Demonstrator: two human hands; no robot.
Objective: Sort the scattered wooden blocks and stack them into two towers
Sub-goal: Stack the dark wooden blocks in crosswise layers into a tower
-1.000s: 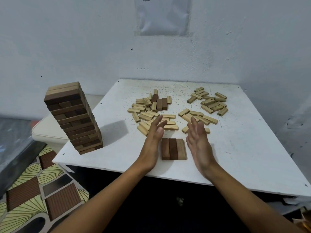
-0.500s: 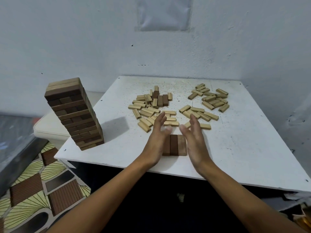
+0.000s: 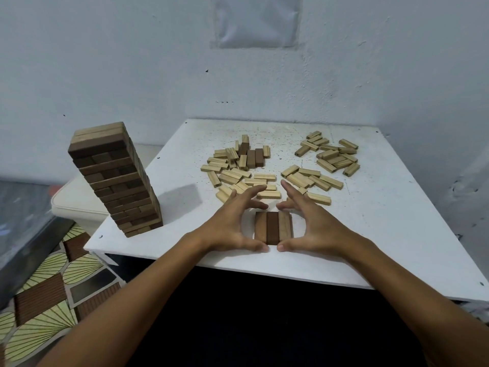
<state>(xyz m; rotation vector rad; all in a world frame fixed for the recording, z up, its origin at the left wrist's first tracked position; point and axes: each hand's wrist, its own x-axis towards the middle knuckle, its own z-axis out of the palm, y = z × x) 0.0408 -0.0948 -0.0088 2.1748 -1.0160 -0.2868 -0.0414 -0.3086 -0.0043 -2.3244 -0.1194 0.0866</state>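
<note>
A flat row of three blocks (image 3: 272,226), dark in the middle and lighter on each side, lies near the front edge of the white table (image 3: 391,234). My left hand (image 3: 232,230) and my right hand (image 3: 318,230) curve around it from either side, fingers spread. Both thumbs touch its near end and both forefingers reach its far end. A tall tower (image 3: 116,178) of mostly dark blocks, capped by a light layer, stands at the table's front left corner. Loose light blocks (image 3: 235,176) lie scattered behind my hands, with a few dark blocks (image 3: 254,157) among them.
Another group of light blocks (image 3: 332,154) lies at the back right, and a smaller one (image 3: 313,178) sits mid-table. A white wall stands close behind the table. A patterned floor (image 3: 45,300) and a pale cushion (image 3: 76,202) lie to the left.
My hands went from flat palms pressing the row's long sides to curved hands with thumbs at its near end and forefingers at its far end. The row stays in place.
</note>
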